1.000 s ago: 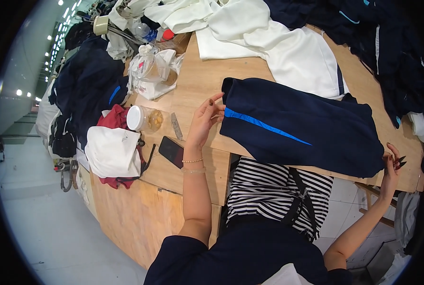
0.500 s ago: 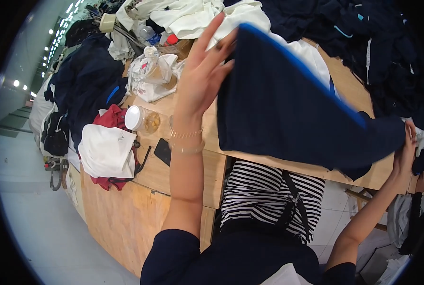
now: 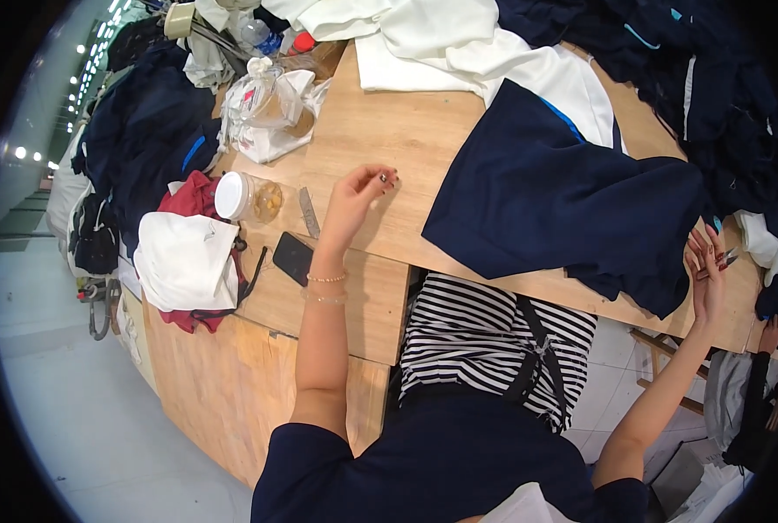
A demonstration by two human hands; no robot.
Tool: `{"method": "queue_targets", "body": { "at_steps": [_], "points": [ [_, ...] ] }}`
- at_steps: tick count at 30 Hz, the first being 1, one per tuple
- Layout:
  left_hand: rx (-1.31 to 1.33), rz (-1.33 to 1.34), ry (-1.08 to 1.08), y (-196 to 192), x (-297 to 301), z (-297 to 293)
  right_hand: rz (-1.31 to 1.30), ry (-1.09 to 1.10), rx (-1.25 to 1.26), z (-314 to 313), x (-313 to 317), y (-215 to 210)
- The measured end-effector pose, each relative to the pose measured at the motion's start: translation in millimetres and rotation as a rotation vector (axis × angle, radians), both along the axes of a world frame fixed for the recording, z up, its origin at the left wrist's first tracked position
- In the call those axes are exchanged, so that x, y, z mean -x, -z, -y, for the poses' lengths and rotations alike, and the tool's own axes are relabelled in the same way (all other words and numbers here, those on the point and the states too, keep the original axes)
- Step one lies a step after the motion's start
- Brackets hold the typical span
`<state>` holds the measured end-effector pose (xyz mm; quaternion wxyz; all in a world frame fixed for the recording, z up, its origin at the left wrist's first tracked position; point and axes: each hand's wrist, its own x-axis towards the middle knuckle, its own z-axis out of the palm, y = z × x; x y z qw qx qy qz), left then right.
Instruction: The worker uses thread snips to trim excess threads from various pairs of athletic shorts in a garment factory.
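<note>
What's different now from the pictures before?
The left hand let go of the navy cloth and moved back. The cloth came down, its blue stripe now mostly hidden. The right hand stayed by its right end; jar and phone stayed put.

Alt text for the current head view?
Navy garment with a blue stripe lying on a wooden table, the person's right hand at its right edge. The left hand is apart from it, with phone and jar further left.

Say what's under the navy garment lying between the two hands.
Wooden tabletop shows around the navy garment, whose far edge overlaps white fabric in view. Anything fully beneath is covered; how far the fabric extends can't be seen.
</note>
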<state>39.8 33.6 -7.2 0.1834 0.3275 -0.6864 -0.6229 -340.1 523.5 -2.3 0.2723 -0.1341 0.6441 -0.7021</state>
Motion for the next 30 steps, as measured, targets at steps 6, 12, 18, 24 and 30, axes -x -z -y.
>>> {"method": "queue_targets", "body": {
  "at_steps": [6, 12, 18, 24, 30],
  "points": [
    [0.078, 0.094, 0.127, 6.2, 7.2, -57.6, -0.091, 0.046, -0.108, 3.8, -9.6, 21.3],
    [0.182, 0.302, 0.176, 7.6, 28.6, -67.9, -0.058, 0.045, -0.119, 8.2, -29.7, 6.4],
    [0.025, 0.214, 0.298, -12.2, 28.4, -61.1, 0.039, -0.095, -0.315, 29.1, -48.3, -30.0],
    [-0.239, -0.57, -0.046, -81.7, 29.7, -16.6, -0.061, 0.191, 0.257, 19.4, -48.4, -80.8],
    [0.104, -1.068, -0.029, -217.1, 36.3, 18.6, -0.45, 0.167, 0.604, -3.9, -59.0, -187.5]
  ]
}}
